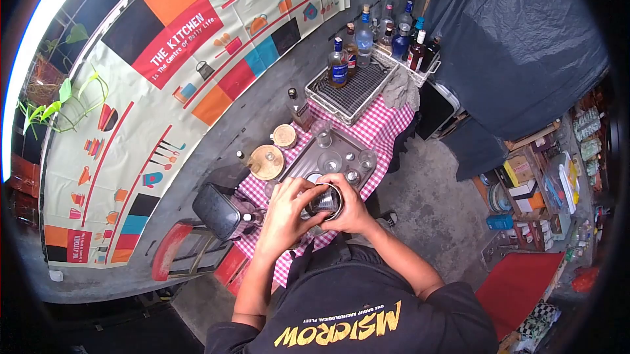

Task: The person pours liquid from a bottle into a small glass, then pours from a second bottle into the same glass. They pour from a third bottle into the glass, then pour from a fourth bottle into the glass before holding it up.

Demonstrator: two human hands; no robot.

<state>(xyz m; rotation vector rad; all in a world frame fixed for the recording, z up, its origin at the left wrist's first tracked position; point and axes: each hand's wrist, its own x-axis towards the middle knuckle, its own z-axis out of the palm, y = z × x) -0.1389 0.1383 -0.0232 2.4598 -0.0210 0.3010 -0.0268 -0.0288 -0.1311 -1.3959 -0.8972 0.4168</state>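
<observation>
The wall banner (167, 45), largest, spans your 9 to 12 o'clock. Below it, the checkered tablecloth (388, 119) runs from the low centre towards 1 o'clock, bearing the wire crate (328, 112) at 12 to 1 and the metal tray (304, 165) near the centre. Your forearms rise from 7 and 4 o'clock, elbows bent and apart, converging in front of your dark shirt (328, 295).

Your left hand (283, 209) arches in from 8 o'clock, its fingers and thumb curved about the mouth of the dark vessel (325, 202); your right hand (353, 204) wraps the vessel's 3 o'clock side. Both are closed on it, neither spread nor pressed together; the undersides of the grips are hidden.

The vessel lies at centre, by the tray's near edge; whether it touches the tray you cannot tell. In judgement, the step in hand is two-handed holding at the rim; shifting from this pose calls for one steady hand. Smallest, a clear glass (330, 160) stands on the tray at 12 o'clock from the vessel.
</observation>
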